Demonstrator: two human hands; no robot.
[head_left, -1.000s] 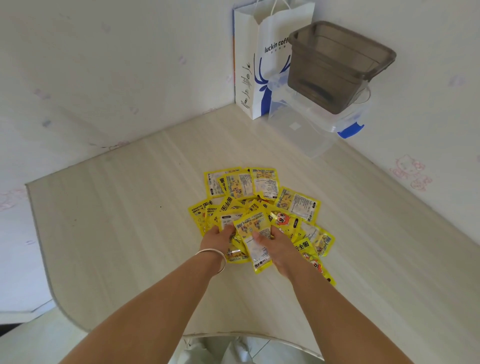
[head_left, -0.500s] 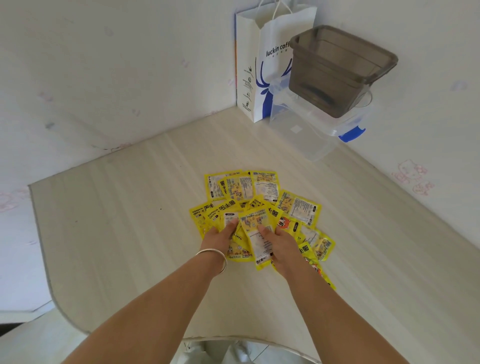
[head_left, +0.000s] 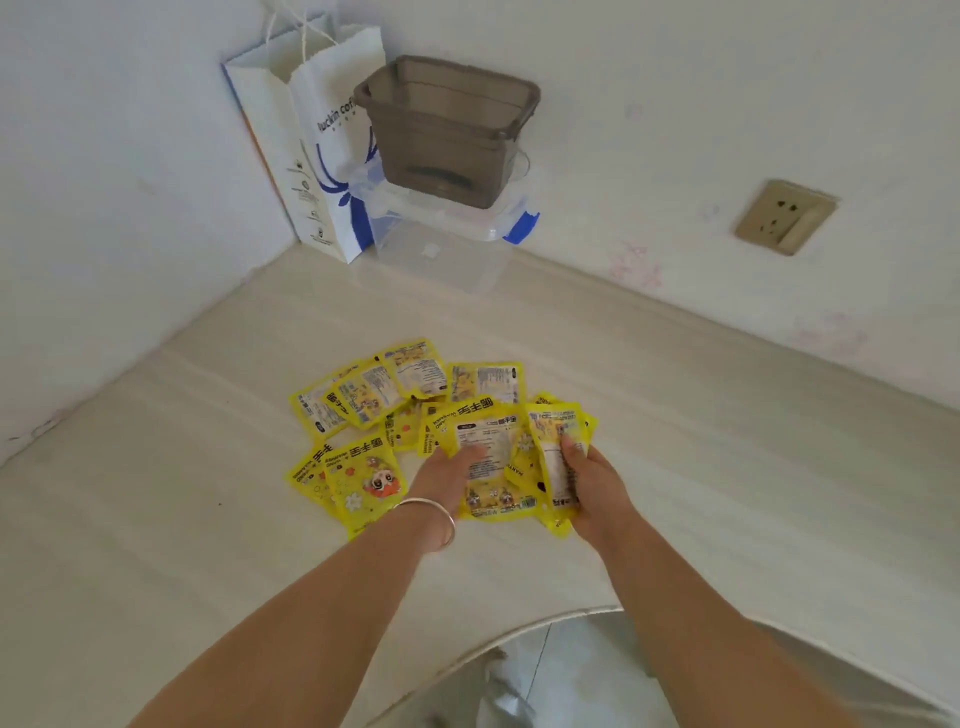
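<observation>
The left hand (head_left: 445, 480) has its grip on a yellow packet (head_left: 485, 457), thumb pressed on top, and the right hand (head_left: 595, 488) grips a second packet (head_left: 553, 441) just beside it. Both packets are at the near right edge of the packet pile (head_left: 363, 400) spread on the table (head_left: 208, 519).

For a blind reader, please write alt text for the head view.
Two hands gather yellow packets spread on a pale table: the left hand holds one large packet, the right hand grips a small stack. In the corner a white paper bag stands beside a brown bin on a clear box.
</observation>
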